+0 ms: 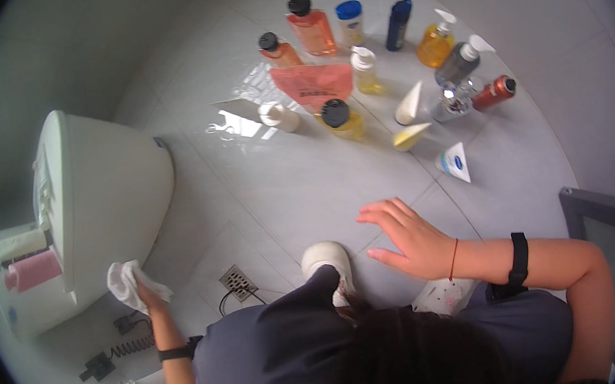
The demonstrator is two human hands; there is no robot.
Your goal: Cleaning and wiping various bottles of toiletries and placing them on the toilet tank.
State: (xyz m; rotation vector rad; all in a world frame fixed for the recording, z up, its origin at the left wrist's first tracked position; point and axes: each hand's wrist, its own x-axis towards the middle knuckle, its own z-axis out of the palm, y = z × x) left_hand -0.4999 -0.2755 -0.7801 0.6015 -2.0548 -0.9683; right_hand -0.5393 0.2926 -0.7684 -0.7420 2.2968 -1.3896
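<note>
- Left hand (152, 294): fingers closed around 1 white cloth (124, 285), which bunches out past the fingertips.
- Right hand (404, 243): open, fingers loosely spread, nothing in it, above the tiled floor (251, 233).
- Beyond the right hand, slightly to its right: 1 white-and-blue squeeze tube (455, 164); farther out, 1 yellow-and-white tube (410, 137).
- Ahead and left of the right hand: 1 yellow bottle with a black cap (342, 120), and past it 1 pink pouch (314, 85).
- Farthest from the right hand: 2 orange bottles with black caps (312, 32).
- Between both hands: 1 square floor drain (238, 282).
- Beyond the left hand: 1 white toilet (114, 189).
</note>
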